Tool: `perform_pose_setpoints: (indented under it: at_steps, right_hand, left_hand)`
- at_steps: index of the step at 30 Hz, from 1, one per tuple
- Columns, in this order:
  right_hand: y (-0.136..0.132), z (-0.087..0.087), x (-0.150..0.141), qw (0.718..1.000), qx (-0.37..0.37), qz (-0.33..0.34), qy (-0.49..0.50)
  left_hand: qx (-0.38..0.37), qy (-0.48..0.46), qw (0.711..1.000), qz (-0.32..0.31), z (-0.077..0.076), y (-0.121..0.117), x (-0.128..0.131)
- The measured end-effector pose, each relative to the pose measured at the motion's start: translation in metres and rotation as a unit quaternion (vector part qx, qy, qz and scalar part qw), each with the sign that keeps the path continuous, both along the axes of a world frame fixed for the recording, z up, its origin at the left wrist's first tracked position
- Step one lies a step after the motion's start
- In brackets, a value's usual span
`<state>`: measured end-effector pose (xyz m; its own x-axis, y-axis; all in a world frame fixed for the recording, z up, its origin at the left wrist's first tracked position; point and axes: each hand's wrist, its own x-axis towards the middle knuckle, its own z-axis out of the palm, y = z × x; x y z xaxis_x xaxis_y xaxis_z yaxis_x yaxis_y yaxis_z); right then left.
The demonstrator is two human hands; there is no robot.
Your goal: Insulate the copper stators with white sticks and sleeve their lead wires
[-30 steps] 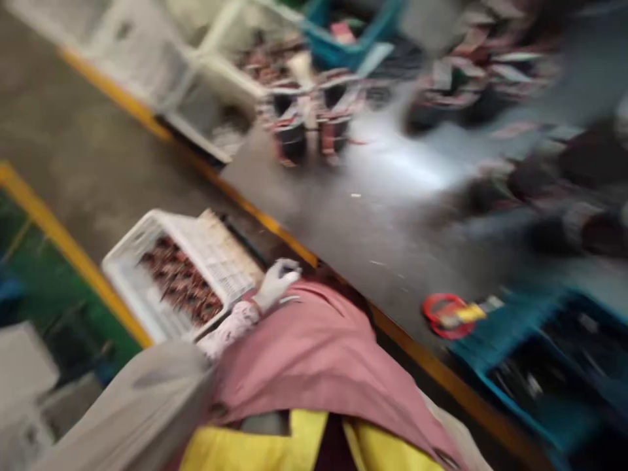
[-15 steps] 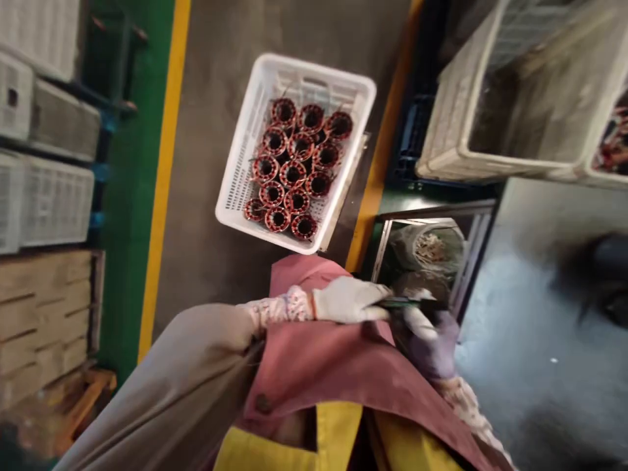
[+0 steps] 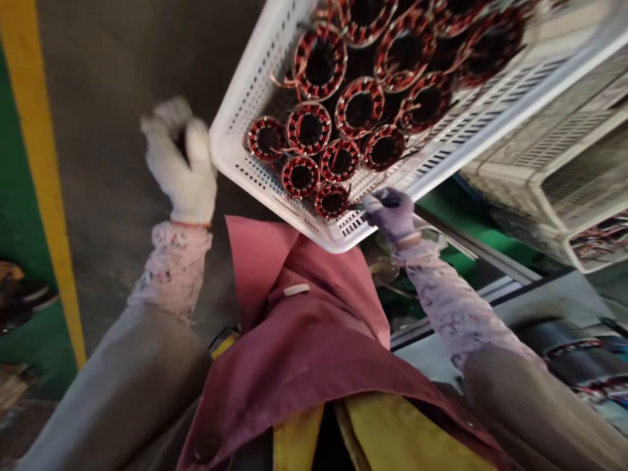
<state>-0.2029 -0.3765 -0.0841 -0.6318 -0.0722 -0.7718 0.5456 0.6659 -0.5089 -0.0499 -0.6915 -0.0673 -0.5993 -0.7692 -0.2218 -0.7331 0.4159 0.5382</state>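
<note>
White basket of wound copper rings flanked by two gloved hands

At the far left, a green floor strip (image 3: 19, 183) is edged by a yellow line (image 3: 44, 176), beyond which dark floor (image 3: 98, 196) is seen. In the upper left of the frame, the left hand (image 3: 181, 160), gloved in white, is held half open with fingers bent; nothing is seen in its hold. It is placed just beside the left corner of the white basket (image 3: 258, 72), and whether contact is made cannot be told. The basket is set across the upper middle, tilted in the frame, with copper rings (image 3: 341, 110) grouped inside. Below, its near edge is met by a reddish apron (image 3: 314, 353). Right of centre, the right hand (image 3: 390, 212), in a purple-and-white glove, is curled at the basket's near right rim; whether anything is gripped cannot be told. Room on the right is crowded by metal bars (image 3: 471, 242), pale crates (image 3: 554, 176) and, at lower right, a grey table (image 3: 564, 294) bearing dark cylindrical parts (image 3: 559, 340).
</note>
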Motion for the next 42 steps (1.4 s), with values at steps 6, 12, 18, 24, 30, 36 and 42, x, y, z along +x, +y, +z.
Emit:
perform_pose_setpoints:
  at_steps: [6, 12, 18, 24, 30, 36, 42]
  right_hand:
    - [-0.006, -0.098, 0.023, 0.973, 0.131, 0.184, -0.048]
    - [0.01, -0.109, 0.032, 0.954, 0.164, 0.246, -0.052]
    - [0.005, -0.109, 0.035, 0.942, 0.176, 0.277, -0.073]
    - [-0.003, -0.096, 0.029, 0.928, 0.191, 0.315, -0.064]
    - [-0.043, -0.084, 0.021, 0.977, -0.004, 0.21, 0.026]
    - [-0.088, -0.111, 0.024, 0.919, 0.084, 0.384, 0.029]
    - [-0.109, -0.107, 0.024, 0.811, 0.173, 0.559, 0.02]
  left_hand:
    - [0.001, -0.203, 0.978, -0.059, -0.058, -0.012, -0.077]
    - [0.041, -0.22, 0.971, -0.081, -0.053, -0.018, -0.078]
    - [-0.007, -0.098, 0.988, -0.118, -0.059, -0.021, -0.068]
    - [-0.009, -0.045, 0.99, -0.131, -0.067, -0.021, -0.066]
    - [0.008, -0.012, 0.992, -0.128, -0.066, -0.018, -0.064]
    - [0.039, -0.008, 0.993, -0.115, -0.068, -0.015, -0.061]
    - [0.049, 0.038, 0.993, -0.097, -0.073, -0.012, -0.058]
